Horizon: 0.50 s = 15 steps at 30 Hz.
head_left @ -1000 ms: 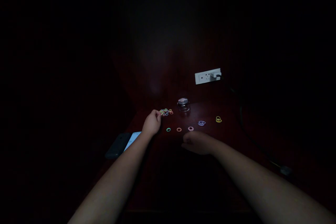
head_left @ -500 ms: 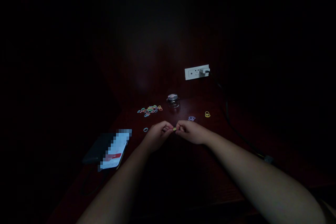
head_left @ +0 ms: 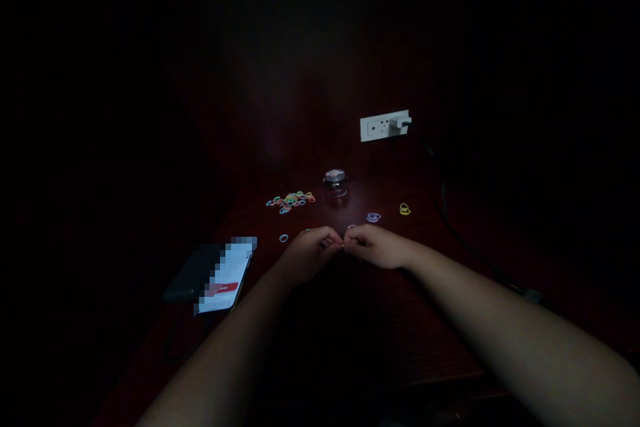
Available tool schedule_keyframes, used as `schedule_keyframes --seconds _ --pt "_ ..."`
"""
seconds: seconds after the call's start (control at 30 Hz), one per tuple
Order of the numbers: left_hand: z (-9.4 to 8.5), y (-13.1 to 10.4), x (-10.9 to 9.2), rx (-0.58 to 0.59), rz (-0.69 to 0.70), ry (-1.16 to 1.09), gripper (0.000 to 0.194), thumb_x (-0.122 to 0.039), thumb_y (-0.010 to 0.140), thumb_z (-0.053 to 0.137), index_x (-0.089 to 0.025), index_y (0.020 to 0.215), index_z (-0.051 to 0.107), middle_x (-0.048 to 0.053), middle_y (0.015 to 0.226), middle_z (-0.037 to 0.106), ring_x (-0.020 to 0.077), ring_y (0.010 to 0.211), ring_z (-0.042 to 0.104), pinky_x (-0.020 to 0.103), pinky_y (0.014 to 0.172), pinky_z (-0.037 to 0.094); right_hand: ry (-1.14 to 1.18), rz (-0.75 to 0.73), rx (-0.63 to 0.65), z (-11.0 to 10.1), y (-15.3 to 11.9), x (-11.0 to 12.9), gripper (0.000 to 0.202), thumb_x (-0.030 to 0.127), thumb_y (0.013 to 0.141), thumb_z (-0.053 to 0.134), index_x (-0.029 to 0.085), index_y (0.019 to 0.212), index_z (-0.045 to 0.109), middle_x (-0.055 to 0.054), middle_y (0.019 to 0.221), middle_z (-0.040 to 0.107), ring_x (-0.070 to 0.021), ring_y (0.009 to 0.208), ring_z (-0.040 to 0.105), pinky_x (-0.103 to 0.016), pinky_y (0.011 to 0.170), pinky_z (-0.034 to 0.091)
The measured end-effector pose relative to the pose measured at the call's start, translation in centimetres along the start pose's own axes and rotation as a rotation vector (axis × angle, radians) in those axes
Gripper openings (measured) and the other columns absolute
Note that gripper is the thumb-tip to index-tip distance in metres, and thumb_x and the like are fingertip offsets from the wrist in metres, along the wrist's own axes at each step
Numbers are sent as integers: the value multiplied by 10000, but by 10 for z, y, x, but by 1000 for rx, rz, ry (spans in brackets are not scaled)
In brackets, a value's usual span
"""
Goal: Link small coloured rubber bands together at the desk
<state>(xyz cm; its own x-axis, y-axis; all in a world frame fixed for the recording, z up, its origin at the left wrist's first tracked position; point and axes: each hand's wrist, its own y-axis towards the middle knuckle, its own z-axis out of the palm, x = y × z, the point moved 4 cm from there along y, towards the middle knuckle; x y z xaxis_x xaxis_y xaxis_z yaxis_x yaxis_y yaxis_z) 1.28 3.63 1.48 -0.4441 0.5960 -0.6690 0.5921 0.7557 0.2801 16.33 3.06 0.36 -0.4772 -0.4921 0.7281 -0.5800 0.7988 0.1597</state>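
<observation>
My left hand (head_left: 311,255) and my right hand (head_left: 379,246) meet fingertip to fingertip above the dark red table. Both are closed in a pinch on a small yellowish hair tie (head_left: 343,246), mostly hidden by the fingers. A light blue hair tie (head_left: 284,238) lies left of my left hand, and a greenish one (head_left: 308,231) peeks out behind it. Just behind my right hand, a pale purple tie (head_left: 351,227) is partly covered. Purple hair ties (head_left: 373,217) and yellow hair ties (head_left: 405,209) lie in two small groups beyond that hand.
Several mixed-colour hair ties (head_left: 291,201) form a loose pile at the back left. Beside it stands a clear lidded jar (head_left: 335,184). A lit phone (head_left: 225,280) rests against a dark box-like object (head_left: 193,273). A black cable runs from the wall socket (head_left: 384,126) down the right side.
The view has shifted slightly, so everything sits a little higher and further right. My fingertips have come closer together, and less of the yellowish hair tie shows between them.
</observation>
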Motion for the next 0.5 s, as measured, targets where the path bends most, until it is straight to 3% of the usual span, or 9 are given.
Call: schedule_keyframes --seconds 0.5 --pt "2 -3 0 45 -41 -80 186 -278 776 592 -141 896 632 26 773 649 98 676 569 199 615 445 -63 -36 -15 1 3 -8 244 344 858 457 151 751 562 26 621 473 -85 559 399 -210 521 306"
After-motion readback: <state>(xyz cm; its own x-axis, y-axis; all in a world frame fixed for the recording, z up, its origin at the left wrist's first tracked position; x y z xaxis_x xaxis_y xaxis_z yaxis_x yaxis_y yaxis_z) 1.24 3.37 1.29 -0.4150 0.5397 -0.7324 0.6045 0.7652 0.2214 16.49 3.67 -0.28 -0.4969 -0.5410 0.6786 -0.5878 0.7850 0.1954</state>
